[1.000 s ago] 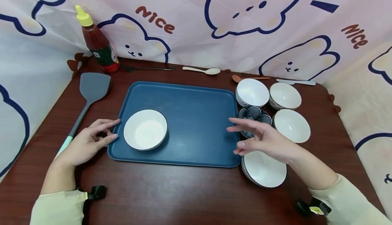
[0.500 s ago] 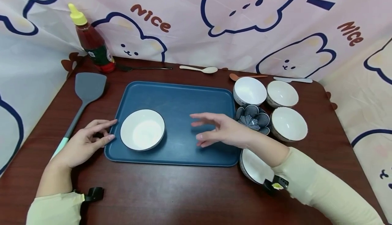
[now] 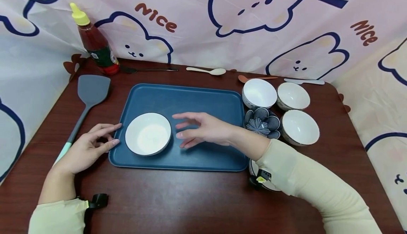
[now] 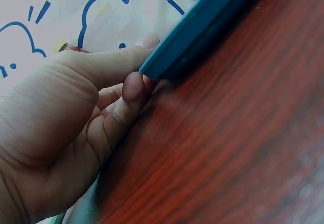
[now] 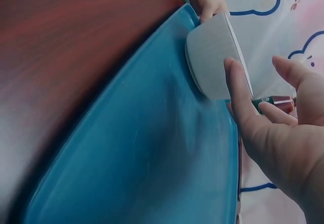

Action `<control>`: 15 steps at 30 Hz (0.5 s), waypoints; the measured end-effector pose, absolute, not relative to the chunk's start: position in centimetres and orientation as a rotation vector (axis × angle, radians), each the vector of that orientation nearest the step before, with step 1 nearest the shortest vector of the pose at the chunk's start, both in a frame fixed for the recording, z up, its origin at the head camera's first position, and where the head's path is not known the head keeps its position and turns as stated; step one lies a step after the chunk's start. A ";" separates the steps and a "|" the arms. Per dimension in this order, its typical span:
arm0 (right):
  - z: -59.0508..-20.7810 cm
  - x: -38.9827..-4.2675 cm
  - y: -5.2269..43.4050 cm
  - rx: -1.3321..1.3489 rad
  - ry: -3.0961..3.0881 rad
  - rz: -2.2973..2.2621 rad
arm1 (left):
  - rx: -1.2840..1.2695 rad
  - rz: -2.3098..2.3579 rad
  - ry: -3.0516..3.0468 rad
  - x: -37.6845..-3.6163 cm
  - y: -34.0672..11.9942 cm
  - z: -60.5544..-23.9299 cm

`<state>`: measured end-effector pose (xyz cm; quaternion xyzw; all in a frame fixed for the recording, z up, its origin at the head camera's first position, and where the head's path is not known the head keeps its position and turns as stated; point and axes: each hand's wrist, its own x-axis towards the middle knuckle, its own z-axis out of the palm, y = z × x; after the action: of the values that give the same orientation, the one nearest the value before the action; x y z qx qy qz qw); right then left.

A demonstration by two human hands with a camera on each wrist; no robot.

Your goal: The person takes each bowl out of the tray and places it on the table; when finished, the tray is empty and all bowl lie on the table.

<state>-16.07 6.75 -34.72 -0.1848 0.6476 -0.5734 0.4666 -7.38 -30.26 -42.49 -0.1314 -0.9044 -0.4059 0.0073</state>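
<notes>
My left hand (image 3: 86,149) grips the left rim of a blue tray (image 3: 197,156). In the left wrist view the thumb lies over the tray's edge and fingers (image 4: 114,120) curl beneath it. A white bowl (image 3: 148,134) with a dark rim stands upright on the tray's left part. Over the tray, just right of that bowl, hangs my right hand (image 3: 206,128), holding nothing, its fingers spread and loosely bent. The right wrist view shows its thumb and fingers apart, pointing toward the bowl (image 5: 212,57).
Right of the tray are three white bowls (image 3: 300,128), a dark petal-shaped dish (image 3: 259,126) and another bowl (image 3: 254,170) partly under my sleeve. A grey spatula (image 3: 93,89) lies left. Along the back are a sauce bottle (image 3: 98,46), a white spoon (image 3: 206,71), other utensils and a curtain.
My right hand has moved left from the tray's right edge to beside the bowl on it. The left hand stays at the tray rim.
</notes>
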 end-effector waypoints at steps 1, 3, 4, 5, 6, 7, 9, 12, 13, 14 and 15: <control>-34.8 -16.1 6.3 -0.444 1.588 -1.406 | -0.410 -1.271 -2.828 -7.4 -30.3 -42.5; -34.9 -16.2 5.5 -0.417 1.586 -1.403 | -0.406 -1.276 -2.824 -7.3 -30.2 -42.5; -34.9 -16.2 5.0 -0.402 1.588 -1.402 | -0.406 -1.277 -2.822 -7.3 -30.2 -42.6; -35.0 -16.3 4.6 -0.389 1.587 -1.402 | -0.405 -1.277 -2.822 -7.3 -30.2 -42.6; -35.1 -16.3 4.3 -0.378 1.584 -1.406 | -0.406 -1.277 -2.822 -7.3 -30.3 -42.6; -35.2 -16.4 4.0 -0.370 1.582 -1.409 | -0.407 -1.276 -2.820 -7.3 -30.3 -42.6; -35.4 -16.4 3.5 -0.353 1.573 -1.420 | -0.407 -1.272 -2.820 -7.3 -30.2 -42.6; -35.8 -16.5 3.0 -0.343 1.563 -1.433 | -0.407 -1.268 -2.823 -7.4 -30.2 -42.6; -35.9 -16.4 2.8 -0.342 1.562 -1.435 | -0.407 -1.267 -2.824 -7.4 -30.2 -42.6; -36.0 -16.4 2.8 -0.342 1.562 -1.436 | -0.408 -1.267 -2.825 -7.4 -30.2 -42.5; -36.0 -16.4 2.7 -0.343 1.564 -1.438 | -0.409 -1.267 -2.825 -7.5 -30.2 -42.5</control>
<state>-16.42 2.71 -36.05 -0.1402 0.6395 -0.5881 0.4749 -7.47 -30.21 -42.49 -0.1309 -0.9045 -0.4057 0.0092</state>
